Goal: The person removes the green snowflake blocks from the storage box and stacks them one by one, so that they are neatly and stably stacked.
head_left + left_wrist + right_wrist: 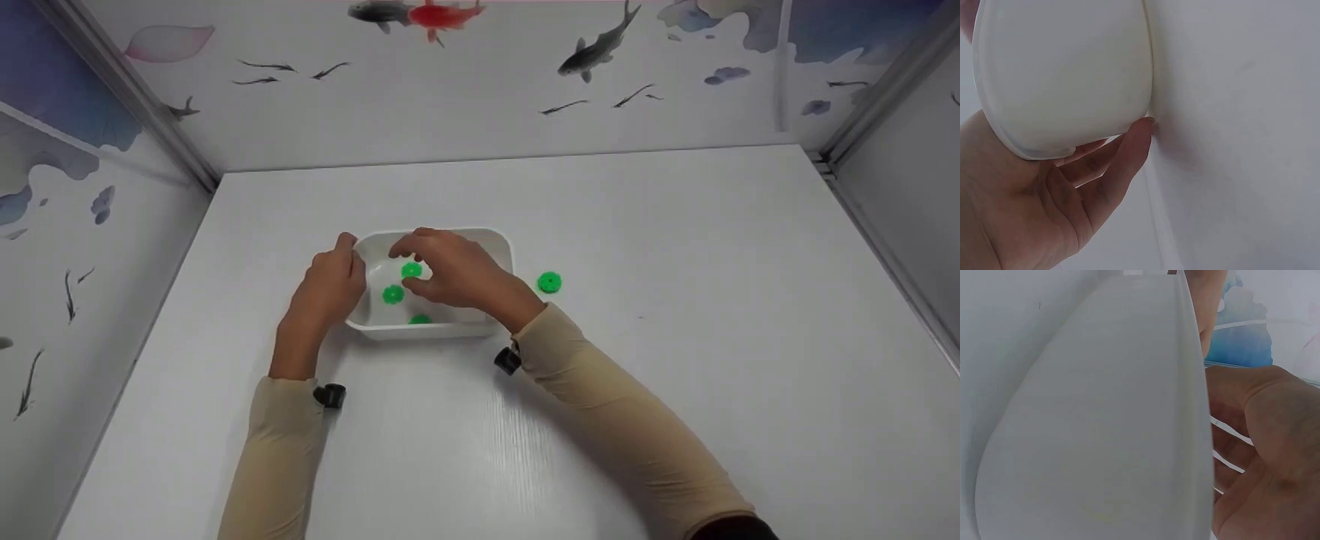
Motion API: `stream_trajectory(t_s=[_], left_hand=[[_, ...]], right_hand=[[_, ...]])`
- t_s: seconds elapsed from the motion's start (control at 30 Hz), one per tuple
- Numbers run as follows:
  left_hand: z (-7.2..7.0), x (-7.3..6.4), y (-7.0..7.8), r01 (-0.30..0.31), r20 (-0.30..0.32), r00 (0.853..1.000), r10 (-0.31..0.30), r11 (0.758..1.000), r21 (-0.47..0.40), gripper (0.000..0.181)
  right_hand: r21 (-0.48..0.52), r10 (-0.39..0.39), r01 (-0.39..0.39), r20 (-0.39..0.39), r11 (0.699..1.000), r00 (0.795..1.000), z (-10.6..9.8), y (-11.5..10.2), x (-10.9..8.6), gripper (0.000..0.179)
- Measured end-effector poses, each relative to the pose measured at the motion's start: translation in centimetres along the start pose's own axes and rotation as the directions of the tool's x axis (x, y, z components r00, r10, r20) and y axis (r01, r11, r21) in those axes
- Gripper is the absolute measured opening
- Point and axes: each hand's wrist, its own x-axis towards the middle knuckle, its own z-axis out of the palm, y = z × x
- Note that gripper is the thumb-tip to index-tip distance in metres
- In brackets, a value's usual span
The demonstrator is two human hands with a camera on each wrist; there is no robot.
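Observation:
A white rectangular plastic box [431,331] stands on the table with green, notched discs inside: one disc [411,270] nearer the far side, another disc [393,294] to its left, and a third disc [420,319] partly hidden by the near wall. My left hand [330,281] grips the box's left end; in the left wrist view its fingers [1123,163] lie against the outer wall below the rim. Over the box's middle is my right hand [457,270], thumb and fingers parted, with nothing visible between them. In the right wrist view the box wall hides its fingertips.
One more green disc [550,282] lies on the white table [675,360], just right of the box. White panels [480,97] printed with fish and leaves enclose the table at the back and sides. Small black cameras [330,395] are fixed at both wrists.

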Motion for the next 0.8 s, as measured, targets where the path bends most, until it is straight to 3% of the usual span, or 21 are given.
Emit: stream_trajectory(t_s=[0.23, 0.47, 0.8], left_hand=[[-0.1, -0.1, -0.1, -0.03, -0.021, 0.999, 0.031, 0.999, 0.023, 0.043], [0.0, -0.1, 0.2, -0.022, -0.012, 1.0, 0.022, 1.0, 0.012, 0.044], [-0.1, 0.0, -0.1, -0.038, -0.015, 0.999, 0.038, 0.999, 0.007, 0.041]], right_hand=[[-0.003, 0.025, -0.025, 0.049, 1.0, 0.998, 1.1, -0.3, 1.5, 0.042], [-0.01, 0.054, -0.053, 0.097, 0.999, 0.994, 2.1, -0.8, 2.2, 0.041], [-0.091, 0.217, -0.203, 0.183, 0.975, 0.959, 3.2, -1.6, 3.1, 0.048]])
